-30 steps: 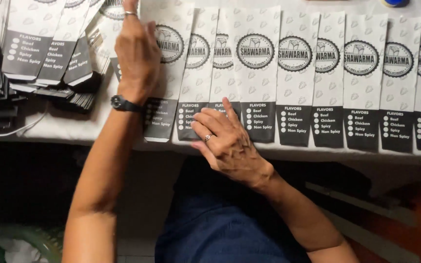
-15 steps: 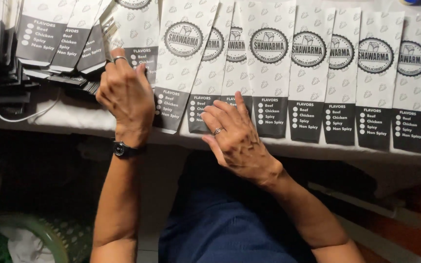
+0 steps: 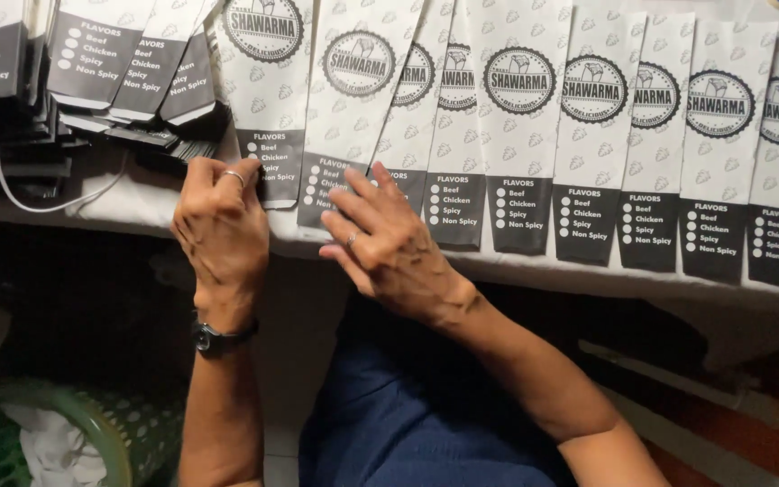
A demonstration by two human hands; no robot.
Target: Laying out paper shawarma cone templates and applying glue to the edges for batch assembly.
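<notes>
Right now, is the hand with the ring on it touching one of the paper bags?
Touching. The head view shows the right hand with its fingers spread flat on the dark bottom of a white paper bag.

A table (image 3: 534, 271) covered in pale cloth is running across the upper part of the view. A row of white paper sleeves (image 3: 588, 117) with dark bottom panels is lying on it, overlapping side by side from 12 o'clock out to 3 o'clock. At 10 o'clock, a stack of the same sleeves (image 3: 128, 72) is fanning out, with a white cable (image 3: 56, 203) looping over the edge just below it.
</notes>
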